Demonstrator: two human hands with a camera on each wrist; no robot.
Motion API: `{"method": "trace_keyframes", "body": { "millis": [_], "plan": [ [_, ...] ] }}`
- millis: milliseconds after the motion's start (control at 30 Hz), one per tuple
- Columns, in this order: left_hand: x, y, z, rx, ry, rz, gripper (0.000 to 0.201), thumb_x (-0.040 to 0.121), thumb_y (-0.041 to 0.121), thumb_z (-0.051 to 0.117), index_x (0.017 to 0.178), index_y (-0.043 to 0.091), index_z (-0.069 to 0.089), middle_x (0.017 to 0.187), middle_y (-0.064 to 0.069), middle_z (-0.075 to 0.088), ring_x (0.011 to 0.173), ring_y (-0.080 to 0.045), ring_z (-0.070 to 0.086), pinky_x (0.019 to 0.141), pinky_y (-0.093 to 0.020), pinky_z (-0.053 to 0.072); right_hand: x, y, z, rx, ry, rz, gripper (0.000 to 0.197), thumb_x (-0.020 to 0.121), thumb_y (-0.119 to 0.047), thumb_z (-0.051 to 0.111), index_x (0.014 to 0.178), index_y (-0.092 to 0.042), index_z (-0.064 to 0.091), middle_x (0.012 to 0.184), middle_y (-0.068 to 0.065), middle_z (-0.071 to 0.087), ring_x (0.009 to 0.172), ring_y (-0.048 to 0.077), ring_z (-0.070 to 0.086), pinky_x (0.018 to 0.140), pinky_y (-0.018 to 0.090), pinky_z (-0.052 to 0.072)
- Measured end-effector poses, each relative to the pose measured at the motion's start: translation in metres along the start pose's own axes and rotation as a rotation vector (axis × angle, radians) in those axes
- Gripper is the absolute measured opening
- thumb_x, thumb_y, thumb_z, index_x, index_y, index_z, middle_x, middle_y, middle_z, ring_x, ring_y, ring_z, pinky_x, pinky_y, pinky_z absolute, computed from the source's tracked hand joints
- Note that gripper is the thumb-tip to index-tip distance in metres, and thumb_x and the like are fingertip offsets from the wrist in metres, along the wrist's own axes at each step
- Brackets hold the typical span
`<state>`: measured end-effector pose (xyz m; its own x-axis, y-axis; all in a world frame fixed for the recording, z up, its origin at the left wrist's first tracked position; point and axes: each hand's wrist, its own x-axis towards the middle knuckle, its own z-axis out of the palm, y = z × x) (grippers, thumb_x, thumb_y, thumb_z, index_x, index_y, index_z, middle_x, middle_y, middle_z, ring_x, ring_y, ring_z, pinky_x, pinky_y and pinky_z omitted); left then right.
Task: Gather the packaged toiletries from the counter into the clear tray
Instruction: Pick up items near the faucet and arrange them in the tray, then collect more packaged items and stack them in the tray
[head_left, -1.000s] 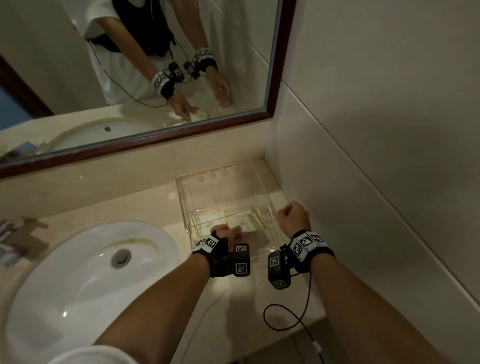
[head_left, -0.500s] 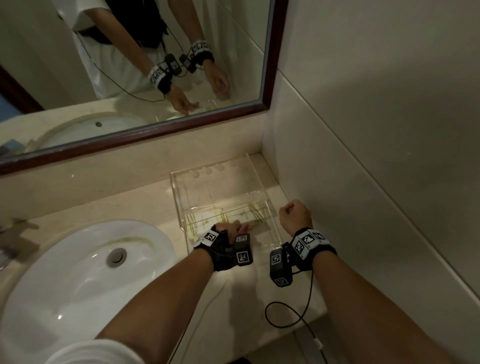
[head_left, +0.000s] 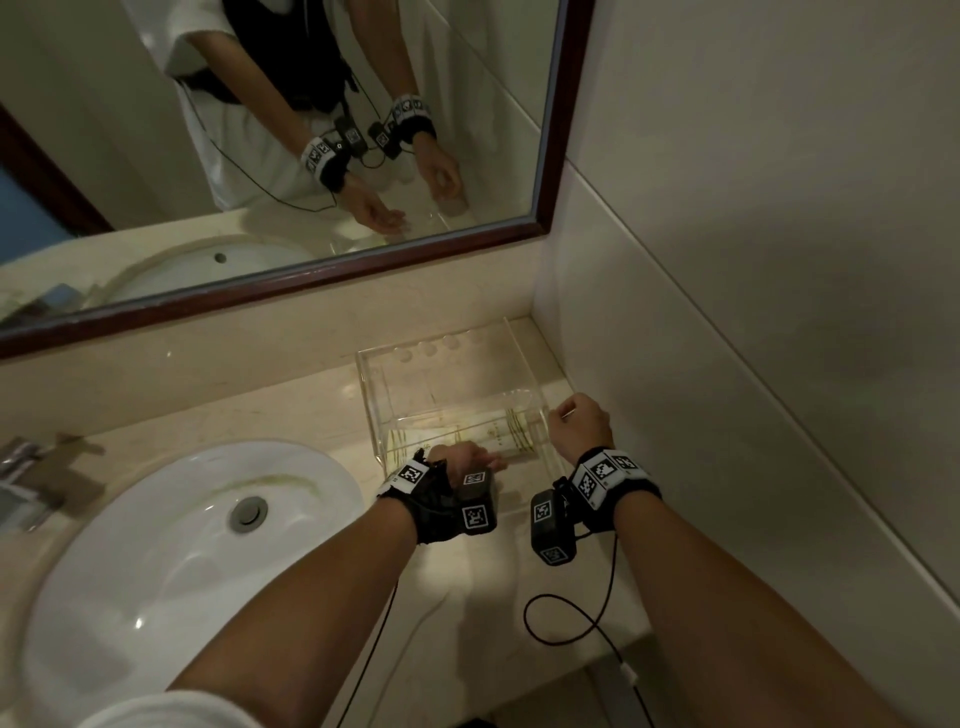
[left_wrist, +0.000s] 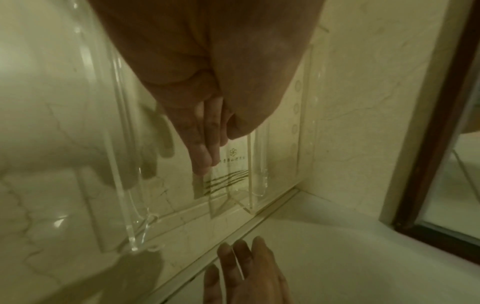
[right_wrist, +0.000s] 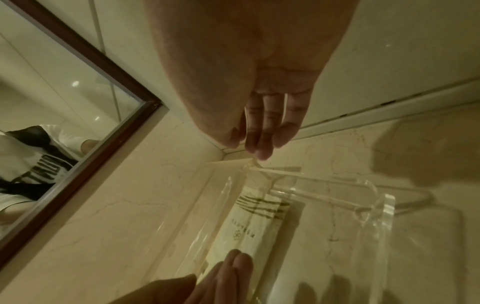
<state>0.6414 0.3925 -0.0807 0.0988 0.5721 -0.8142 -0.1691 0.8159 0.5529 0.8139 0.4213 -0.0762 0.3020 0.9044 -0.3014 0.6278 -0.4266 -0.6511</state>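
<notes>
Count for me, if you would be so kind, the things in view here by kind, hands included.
clear tray: 1
toiletry packet, lying in the tray: 1 seen; others beneath it cannot be ruled out
hands: 2, the left hand and the right hand
sink: 1
mirror: 1
Total: 6

The clear tray (head_left: 452, 382), at twelve o'clock from the hands, looks like thick glossy acrylic, the pale packet (right_wrist: 250, 224) inside it like matt paper, the counter (head_left: 291, 410) polished veined stone, the sink (head_left: 171, 540) at nine o'clock glossy white ceramic, the mirror frame (head_left: 291, 283) dark varnished wood.
</notes>
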Motion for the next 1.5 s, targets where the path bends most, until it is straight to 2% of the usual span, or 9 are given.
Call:
{"method": "trace_keyframes", "body": {
  "millis": [133, 267, 333, 467, 567, 867, 1133, 1333, 1500],
  "plan": [
    [-0.013, 0.005, -0.012, 0.05, 0.04, 0.042, 0.013, 0.097, 0.007, 0.042, 0.091, 0.005, 0.053, 0.079, -0.009, 0.06, 0.069, -0.019, 0.06, 0.069, -0.028, 0.051, -0.007, -0.011, 0.005, -0.026, -0.028, -0.038, 0.015, 0.088, -0.022, 0.052, 0.09, -0.01, 0.059, 0.096, 0.012, 0.064, 0.081, 0.03, 0.059, 0.069, 0.03, 0.048],
    [-0.016, -0.004, -0.039, 0.335, 0.112, 0.127, 0.01, 0.09, 0.006, 0.054, 0.08, 0.006, 0.059, 0.08, -0.013, 0.063, 0.074, -0.026, 0.061, 0.082, -0.041, 0.054, -0.02, -0.031, 0.015, -0.054, -0.074, -0.08, 0.012, 0.088, -0.023, 0.054, 0.089, -0.011, 0.058, 0.084, 0.005, 0.059, 0.079, 0.027, 0.054, 0.068, 0.03, 0.045],
    [-0.021, -0.009, -0.056, 0.407, 0.133, 0.139, 0.016, 0.089, 0.007, 0.055, 0.074, 0.008, 0.059, 0.079, -0.012, 0.063, 0.072, -0.025, 0.061, 0.077, -0.038, 0.055, -0.027, -0.043, 0.021, -0.071, -0.096, -0.102, 0.012, 0.088, -0.023, 0.055, 0.089, -0.012, 0.059, 0.083, 0.003, 0.056, 0.078, 0.026, 0.053, 0.067, 0.029, 0.042],
    [-0.038, -0.014, -0.086, 0.367, 0.13, 0.144, 0.018, 0.093, 0.006, 0.049, 0.08, 0.004, 0.061, 0.078, -0.008, 0.063, 0.064, -0.019, 0.061, 0.057, -0.027, 0.048, -0.041, -0.064, 0.035, -0.096, -0.118, -0.166, 0.012, 0.087, -0.023, 0.054, 0.088, -0.012, 0.057, 0.092, 0.008, 0.061, 0.08, 0.028, 0.055, 0.067, 0.03, 0.043],
    [-0.054, -0.013, -0.109, 0.338, 0.135, 0.191, 0.016, 0.094, 0.01, 0.05, 0.09, 0.002, 0.063, 0.083, -0.009, 0.063, 0.066, -0.019, 0.062, 0.057, -0.027, 0.049, -0.053, -0.084, 0.047, -0.129, -0.144, -0.225, 0.011, 0.087, -0.021, 0.054, 0.086, -0.011, 0.057, 0.09, 0.01, 0.063, 0.08, 0.028, 0.056, 0.067, 0.031, 0.046],
    [-0.104, -0.015, -0.201, 0.198, 0.281, 0.279, 0.014, 0.091, 0.011, 0.053, 0.092, 0.001, 0.063, 0.085, -0.01, 0.062, 0.066, -0.019, 0.061, 0.057, -0.028, 0.05, -0.105, -0.15, 0.102, -0.12, -0.336, -0.374, 0.008, 0.079, -0.024, 0.054, 0.073, -0.019, 0.057, 0.083, 0.008, 0.07, 0.076, 0.029, 0.069, 0.072, 0.041, 0.06],
    [-0.168, -0.041, -0.3, 0.067, 0.434, 0.295, 0.011, 0.089, 0.001, 0.053, 0.083, -0.001, 0.062, 0.08, -0.019, 0.06, 0.056, -0.023, 0.055, 0.043, -0.022, 0.045, -0.177, -0.216, 0.169, -0.287, -0.679, -0.537, 0.006, 0.084, -0.023, 0.06, 0.081, -0.018, 0.06, 0.073, 0.008, 0.071, 0.058, 0.017, 0.064, 0.056, 0.028, 0.054],
    [-0.214, -0.074, -0.372, 0.006, 0.558, 0.254, 0.017, 0.091, 0.004, 0.05, 0.077, 0.006, 0.058, 0.072, -0.009, 0.058, 0.054, -0.019, 0.053, 0.049, -0.023, 0.041, -0.231, -0.251, 0.226, -0.421, -0.778, -0.678, 0.004, 0.082, -0.024, 0.065, 0.08, -0.022, 0.061, 0.073, 0.002, 0.069, 0.062, 0.019, 0.065, 0.063, 0.033, 0.057],
    [-0.254, -0.109, -0.424, -0.055, 0.656, 0.213, 0.021, 0.091, 0.002, 0.048, 0.073, 0.004, 0.059, 0.072, -0.01, 0.058, 0.053, -0.02, 0.052, 0.047, -0.023, 0.038, -0.277, -0.278, 0.27, -0.481, -0.839, -0.77, 0.007, 0.084, -0.019, 0.067, 0.086, -0.018, 0.06, 0.073, 0.0, 0.064, 0.058, 0.015, 0.059, 0.053, 0.024, 0.048]
  ]
}}
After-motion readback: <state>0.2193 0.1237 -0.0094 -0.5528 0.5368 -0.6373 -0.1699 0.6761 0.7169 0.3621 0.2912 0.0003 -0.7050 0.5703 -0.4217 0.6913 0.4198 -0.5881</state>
